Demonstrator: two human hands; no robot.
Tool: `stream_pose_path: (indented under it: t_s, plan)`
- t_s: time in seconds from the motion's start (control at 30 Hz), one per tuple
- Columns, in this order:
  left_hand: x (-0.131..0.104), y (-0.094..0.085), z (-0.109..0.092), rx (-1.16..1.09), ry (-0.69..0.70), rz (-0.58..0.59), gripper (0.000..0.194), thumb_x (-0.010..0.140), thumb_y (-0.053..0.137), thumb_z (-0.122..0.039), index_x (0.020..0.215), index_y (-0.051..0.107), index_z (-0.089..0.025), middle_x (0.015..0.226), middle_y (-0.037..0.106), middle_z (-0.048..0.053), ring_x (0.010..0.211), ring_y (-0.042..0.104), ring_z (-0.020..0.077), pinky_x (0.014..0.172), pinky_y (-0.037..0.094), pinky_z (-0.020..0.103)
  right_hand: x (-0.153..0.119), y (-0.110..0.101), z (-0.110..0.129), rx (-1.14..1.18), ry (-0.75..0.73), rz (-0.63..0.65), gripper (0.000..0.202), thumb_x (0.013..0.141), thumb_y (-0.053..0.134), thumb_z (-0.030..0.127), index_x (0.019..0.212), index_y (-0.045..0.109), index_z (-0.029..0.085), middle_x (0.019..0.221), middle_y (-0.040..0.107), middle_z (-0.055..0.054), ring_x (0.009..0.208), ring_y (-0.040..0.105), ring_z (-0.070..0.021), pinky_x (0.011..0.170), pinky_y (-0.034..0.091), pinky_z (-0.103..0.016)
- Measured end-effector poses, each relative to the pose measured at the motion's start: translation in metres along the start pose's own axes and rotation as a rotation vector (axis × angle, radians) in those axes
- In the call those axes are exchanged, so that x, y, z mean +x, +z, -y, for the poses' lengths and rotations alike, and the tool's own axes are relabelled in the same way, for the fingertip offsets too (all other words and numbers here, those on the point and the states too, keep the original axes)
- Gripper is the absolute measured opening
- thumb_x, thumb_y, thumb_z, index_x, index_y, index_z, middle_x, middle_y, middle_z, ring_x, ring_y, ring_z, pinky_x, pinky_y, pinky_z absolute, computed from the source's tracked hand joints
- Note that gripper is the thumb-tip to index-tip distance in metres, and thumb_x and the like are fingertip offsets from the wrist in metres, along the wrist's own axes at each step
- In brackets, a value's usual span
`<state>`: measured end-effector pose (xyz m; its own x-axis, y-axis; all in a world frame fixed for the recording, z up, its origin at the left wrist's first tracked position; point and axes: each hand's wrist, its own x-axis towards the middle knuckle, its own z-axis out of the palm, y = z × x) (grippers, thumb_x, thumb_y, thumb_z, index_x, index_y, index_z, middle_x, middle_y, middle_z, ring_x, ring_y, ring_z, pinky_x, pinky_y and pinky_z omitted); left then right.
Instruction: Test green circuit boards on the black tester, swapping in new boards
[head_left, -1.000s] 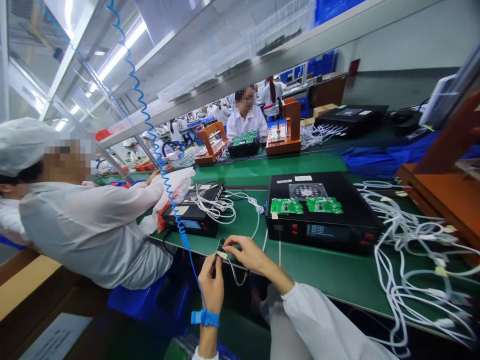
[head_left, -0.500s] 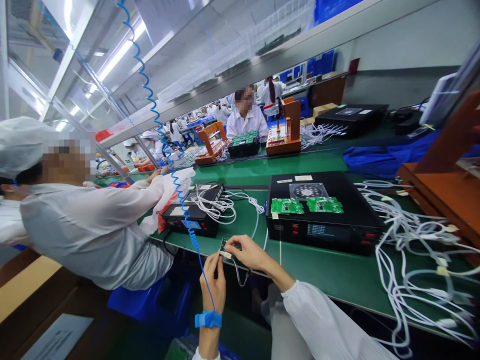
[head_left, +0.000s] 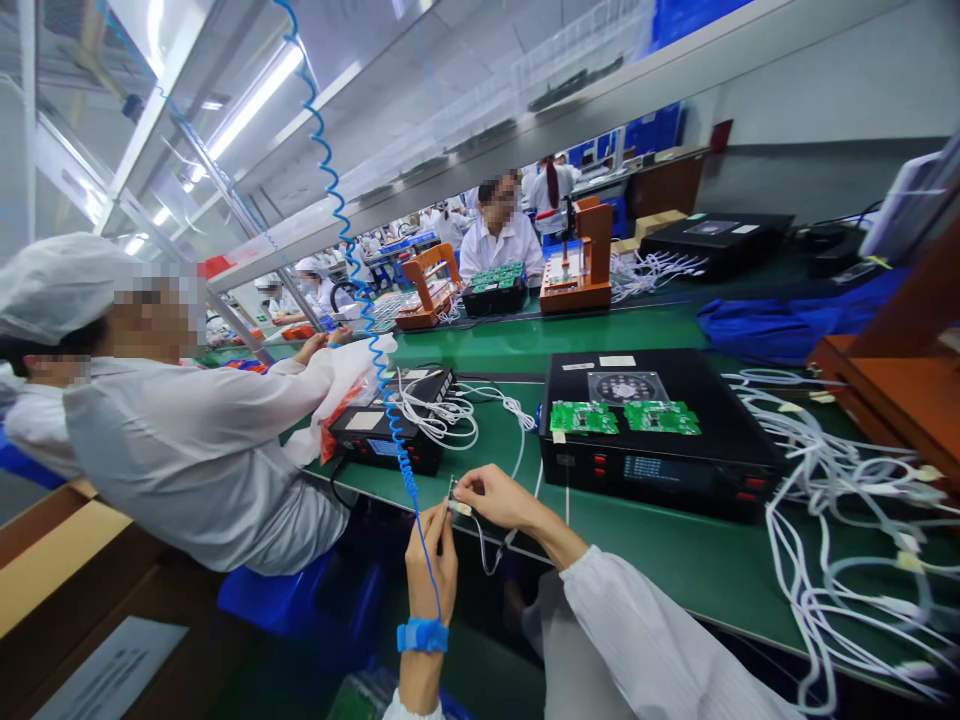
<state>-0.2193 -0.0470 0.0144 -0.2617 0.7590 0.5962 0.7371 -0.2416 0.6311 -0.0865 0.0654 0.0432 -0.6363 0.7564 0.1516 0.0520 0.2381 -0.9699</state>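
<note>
My left hand, with a blue wrist strap and coiled cord, pinches a small circuit board seen nearly edge-on. From the right, my right hand meets it, thumb and fingertips closed at the end of a white cable against the board. A pale tag hangs on that cable just below the fingertips. My fingers hide the plug, so whether it sits in the board cannot be seen. Both hands are just off the table's front edge.
A black tester box carries two green circuit boards on the green table. White cables lie tangled at right beside an orange fixture. At left, a co-worker sits by a smaller black box.
The view has shifted slightly, so most things appear a little further right. My hands keep the same hold on the board and cable, fingers slightly adjusted.
</note>
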Motion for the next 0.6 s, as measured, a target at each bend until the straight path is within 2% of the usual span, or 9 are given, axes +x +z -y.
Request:
stream_pose_path:
  t_s: [0.23,0.43,0.53,0.6]
  plan:
    - [0.009,-0.002,0.011,0.049,0.008,0.017,0.029,0.099,0.048,-0.031,0.115,0.071,-0.022,0.103,0.071,0.011,0.099,0.068,0.0245,0.088,0.054,0.038,0.019,0.006,-0.008,-0.059,0.076,0.013,0.028,0.086,0.061,0.033,0.079,0.076,0.01,0.067,0.068,-0.003,0.059,0.052,-0.0117,0.054,0.037,-0.021]
    - [0.024,-0.003,0.041,0.086,0.021,0.044,0.031,0.099,0.048,-0.034,0.115,0.071,-0.021,0.102,0.071,0.011,0.096,0.069,0.0233,0.084,0.055,0.036,0.042,0.016,-0.008,-0.164,0.1,-0.01,0.028,0.09,0.058,0.027,0.078,0.076,0.01,0.067,0.07,-0.004,0.059,0.055,-0.0126,0.056,0.039,-0.022]
    - [0.032,0.002,0.052,0.102,0.016,0.021,0.032,0.099,0.048,-0.036,0.111,0.072,-0.02,0.098,0.071,0.011,0.092,0.07,0.0232,0.08,0.056,0.034,0.044,0.016,-0.002,-0.224,0.09,-0.062,0.032,0.092,0.053,0.025,0.075,0.076,0.011,0.067,0.069,-0.006,0.065,0.06,-0.017,0.064,0.043,-0.026]
    - [0.035,0.008,0.054,0.099,-0.004,-0.018,0.032,0.099,0.047,-0.036,0.109,0.073,-0.019,0.098,0.072,0.011,0.092,0.07,0.0238,0.079,0.056,0.035,0.035,0.012,0.004,-0.264,0.076,-0.099,0.031,0.094,0.049,0.022,0.083,0.076,0.012,0.078,0.072,-0.009,0.079,0.066,-0.0216,0.076,0.047,-0.031]
